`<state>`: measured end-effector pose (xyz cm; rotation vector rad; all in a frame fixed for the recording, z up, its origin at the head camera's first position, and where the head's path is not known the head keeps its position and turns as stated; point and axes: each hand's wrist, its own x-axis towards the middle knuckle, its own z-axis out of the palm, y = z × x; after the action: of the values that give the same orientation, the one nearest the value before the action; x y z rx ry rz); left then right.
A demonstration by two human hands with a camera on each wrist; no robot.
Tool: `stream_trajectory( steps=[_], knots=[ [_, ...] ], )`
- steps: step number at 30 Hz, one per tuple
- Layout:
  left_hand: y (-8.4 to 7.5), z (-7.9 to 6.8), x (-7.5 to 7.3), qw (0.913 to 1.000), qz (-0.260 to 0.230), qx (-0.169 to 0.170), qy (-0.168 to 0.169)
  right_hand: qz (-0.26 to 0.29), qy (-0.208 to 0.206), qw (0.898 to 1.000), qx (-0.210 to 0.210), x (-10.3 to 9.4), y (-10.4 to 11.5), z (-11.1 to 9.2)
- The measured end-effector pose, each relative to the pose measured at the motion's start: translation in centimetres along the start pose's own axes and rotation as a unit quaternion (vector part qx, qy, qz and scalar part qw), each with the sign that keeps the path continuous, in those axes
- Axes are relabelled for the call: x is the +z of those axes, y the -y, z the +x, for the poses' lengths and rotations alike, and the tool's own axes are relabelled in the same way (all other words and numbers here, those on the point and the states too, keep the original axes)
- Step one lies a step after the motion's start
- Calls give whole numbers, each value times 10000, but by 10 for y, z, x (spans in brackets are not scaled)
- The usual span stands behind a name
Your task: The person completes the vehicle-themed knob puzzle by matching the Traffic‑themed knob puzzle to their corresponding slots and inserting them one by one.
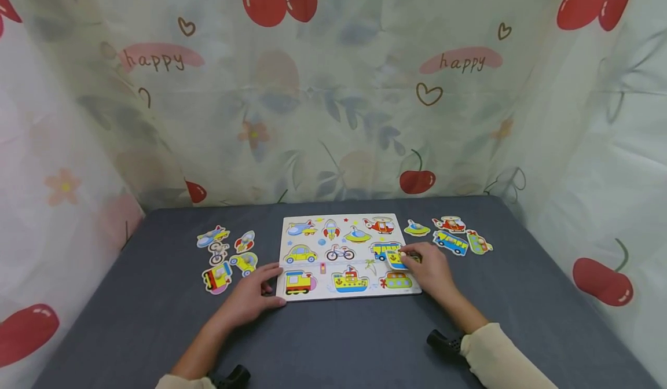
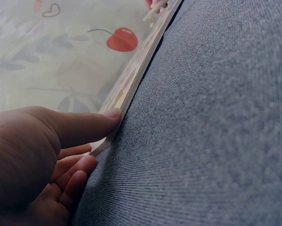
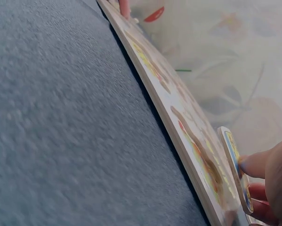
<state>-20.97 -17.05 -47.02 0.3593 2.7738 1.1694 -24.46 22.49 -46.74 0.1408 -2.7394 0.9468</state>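
The wooden puzzle board [image 1: 319,265] lies flat on the table, printed with vehicle pictures in shallow cutouts. At its front left corner my left hand [image 1: 252,293] holds the board, thumb [image 2: 91,126] along the near edge and fingers at the left side. Over the board's right part my right hand [image 1: 429,266] pinches a ship puzzle piece [image 1: 395,260] with a yellow hull, an anchor and a blue base. This piece overlaps the printed bus [image 1: 378,252] in the head view. In the right wrist view, the ship piece [image 3: 231,155] stands tilted on edge close above the board.
Left of the board lie loose pieces: an airplane [image 1: 212,236], rocket [image 1: 244,242], bicycle [image 1: 218,253], car [image 1: 243,263] and train [image 1: 216,278]. Right of it are a flying saucer [image 1: 417,228], helicopter [image 1: 449,224], bus piece [image 1: 450,243] and submarine [image 1: 479,242]. Patterned curtains surround the table [image 1: 339,342].
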Motion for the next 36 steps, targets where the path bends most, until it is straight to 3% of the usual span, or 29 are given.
stream_trajectory(
  steps=[10, 36],
  knots=[
    [2, 1, 0, 9999, 53, 86, -7, 74, 237, 9996, 160, 9, 14, -4],
    [2, 2, 0, 9999, 69, 76, 27, 94, 204, 9994, -265, 33, 39, -10]
  ],
)
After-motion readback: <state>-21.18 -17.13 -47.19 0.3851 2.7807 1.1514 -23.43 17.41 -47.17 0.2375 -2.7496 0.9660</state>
